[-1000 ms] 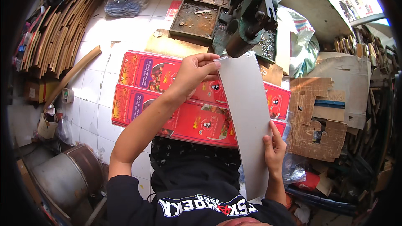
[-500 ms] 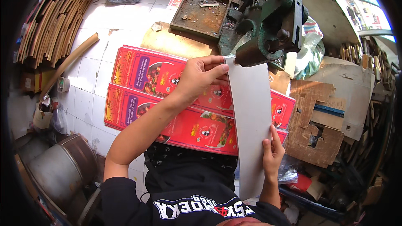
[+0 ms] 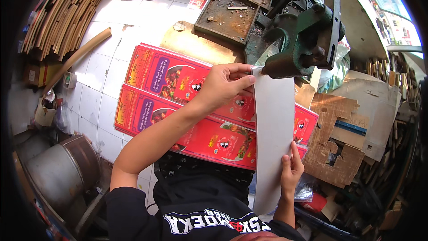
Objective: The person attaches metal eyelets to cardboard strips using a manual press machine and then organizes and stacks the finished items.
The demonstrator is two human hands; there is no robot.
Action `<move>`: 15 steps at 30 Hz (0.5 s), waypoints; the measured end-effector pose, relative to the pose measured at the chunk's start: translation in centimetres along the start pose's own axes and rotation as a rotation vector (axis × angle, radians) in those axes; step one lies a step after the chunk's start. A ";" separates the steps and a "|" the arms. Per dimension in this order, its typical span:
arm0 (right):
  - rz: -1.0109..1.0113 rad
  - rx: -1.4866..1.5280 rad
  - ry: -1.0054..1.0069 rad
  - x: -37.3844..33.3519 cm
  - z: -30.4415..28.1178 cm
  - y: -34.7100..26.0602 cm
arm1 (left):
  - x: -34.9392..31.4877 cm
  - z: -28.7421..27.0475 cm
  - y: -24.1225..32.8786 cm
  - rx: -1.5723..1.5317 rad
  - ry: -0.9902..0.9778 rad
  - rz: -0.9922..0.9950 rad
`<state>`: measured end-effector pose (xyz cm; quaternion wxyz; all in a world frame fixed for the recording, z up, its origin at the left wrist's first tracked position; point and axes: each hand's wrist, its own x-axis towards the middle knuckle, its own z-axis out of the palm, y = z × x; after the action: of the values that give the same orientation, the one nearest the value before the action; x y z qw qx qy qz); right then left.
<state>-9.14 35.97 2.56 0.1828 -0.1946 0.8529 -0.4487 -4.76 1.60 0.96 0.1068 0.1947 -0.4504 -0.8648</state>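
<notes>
A long pale grey-white board strip (image 3: 274, 129) runs from my lap up to a green cast-iron press (image 3: 296, 44). Its far end lies beneath the press's rounded head. My left hand (image 3: 229, 87) pinches the strip's far left corner between thumb and fingers, just beside that head. Lower down, my right hand (image 3: 292, 169) holds the strip's right edge, thumb on top and other fingers partly hidden. Under the strip lie red printed sheets (image 3: 200, 136) with food pictures, in two overlapping rows. The contact point under the head is hidden.
A rusty metal tray (image 3: 227, 18) with small bits adjoins the press. Cut brown cardboard (image 3: 332, 129) lies at the right. Stacked cardboard strips (image 3: 67, 15) fill the far left, above a curved brown strip (image 3: 78, 62). A metal drum (image 3: 60, 172) stands at the near left.
The view has shifted slightly, moving the press and strip rightward in the picture. Both hands keep their grip, and the strip's far end stays under the press head.
</notes>
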 end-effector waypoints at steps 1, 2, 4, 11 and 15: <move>-0.024 -0.013 0.010 0.0 0.1 0.4 | 0.0 0.0 0.1 -0.001 0.000 0.000; -0.046 -0.028 0.020 0.1 0.2 0.5 | 0.0 -0.1 0.0 -0.005 -0.003 -0.001; 0.004 0.012 0.002 0.0 0.1 -0.2 | 0.0 -0.1 -0.1 0.000 0.006 -0.011; 0.041 -0.028 -0.012 0.0 -0.2 -0.6 | 0.0 -0.1 -0.1 0.022 0.021 -0.010; 0.017 0.013 0.010 0.0 0.3 -0.4 | -0.2 -0.1 0.1 0.027 0.031 -0.026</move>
<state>-8.95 35.51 2.73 0.1834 -0.1838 0.8526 -0.4535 -4.56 1.56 1.07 0.1001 0.2154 -0.4576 -0.8569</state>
